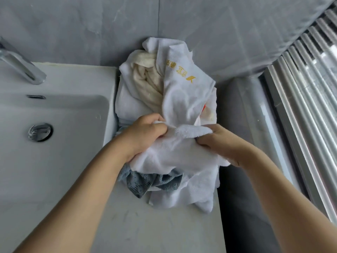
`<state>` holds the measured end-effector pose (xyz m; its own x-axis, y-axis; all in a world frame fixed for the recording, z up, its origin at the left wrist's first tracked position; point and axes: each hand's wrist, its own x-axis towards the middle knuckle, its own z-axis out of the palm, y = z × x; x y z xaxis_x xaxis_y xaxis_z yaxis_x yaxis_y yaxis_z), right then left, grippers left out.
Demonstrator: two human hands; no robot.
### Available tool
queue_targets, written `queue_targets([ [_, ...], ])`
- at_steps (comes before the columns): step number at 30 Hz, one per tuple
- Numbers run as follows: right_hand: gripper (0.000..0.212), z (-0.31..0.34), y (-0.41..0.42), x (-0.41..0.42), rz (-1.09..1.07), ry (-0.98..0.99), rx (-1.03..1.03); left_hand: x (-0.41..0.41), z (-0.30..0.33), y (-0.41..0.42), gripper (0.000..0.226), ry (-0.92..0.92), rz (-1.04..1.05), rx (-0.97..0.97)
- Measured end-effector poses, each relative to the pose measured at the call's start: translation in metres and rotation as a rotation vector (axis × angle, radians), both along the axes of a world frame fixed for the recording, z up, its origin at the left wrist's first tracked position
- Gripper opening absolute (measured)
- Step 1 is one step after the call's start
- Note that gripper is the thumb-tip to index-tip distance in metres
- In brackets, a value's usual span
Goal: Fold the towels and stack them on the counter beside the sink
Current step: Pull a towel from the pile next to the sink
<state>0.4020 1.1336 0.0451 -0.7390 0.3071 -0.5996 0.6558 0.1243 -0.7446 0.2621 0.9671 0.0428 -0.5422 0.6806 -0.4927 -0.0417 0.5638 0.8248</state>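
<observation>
A crumpled heap of towels lies on the grey counter [164, 230] right of the sink [54, 110]. Uppermost at the front is a white towel [175, 154]; my left hand [145, 130] and my right hand [217, 141] each grip its bunched upper edge, close together. Behind it a white towel with yellow embroidery [184, 88] leans against the wall, beside a cream towel [145, 83]. A grey-blue towel [145, 181] sticks out from under the white one at the front left.
The sink has a chrome tap [21, 68] at the back left and a round drain plug [40, 132]. Grey wall tiles stand behind the heap. A ribbed glass panel in a metal frame [300, 106] runs along the right, beyond the counter's right edge.
</observation>
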Motion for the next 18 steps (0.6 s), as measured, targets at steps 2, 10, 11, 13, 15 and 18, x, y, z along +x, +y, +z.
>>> queue_targets([
  [2,0.039,-0.007,-0.008,0.01,0.056,-0.161,-0.107,0.004,-0.005,-0.011,0.014,0.058,-0.115,-0.151],
  [10,0.034,-0.031,-0.047,0.018,0.151,-0.406,0.234,0.022,-0.036,-0.032,0.017,0.465,-0.211,-0.471],
  [11,0.027,-0.035,-0.045,0.016,0.135,-0.354,0.394,0.024,-0.041,-0.03,0.02,0.535,-0.091,-0.416],
  [13,0.025,-0.043,-0.04,0.013,0.0,-0.237,0.584,0.024,-0.047,-0.017,0.02,0.596,0.088,-0.268],
  [15,0.049,-0.053,-0.033,0.01,-0.113,-0.198,0.65,0.017,-0.058,0.007,0.024,0.555,0.112,-0.14],
  [18,0.072,-0.069,-0.021,0.004,-0.167,-0.235,0.527,0.008,-0.075,0.043,0.05,0.394,-0.033,-0.137],
])
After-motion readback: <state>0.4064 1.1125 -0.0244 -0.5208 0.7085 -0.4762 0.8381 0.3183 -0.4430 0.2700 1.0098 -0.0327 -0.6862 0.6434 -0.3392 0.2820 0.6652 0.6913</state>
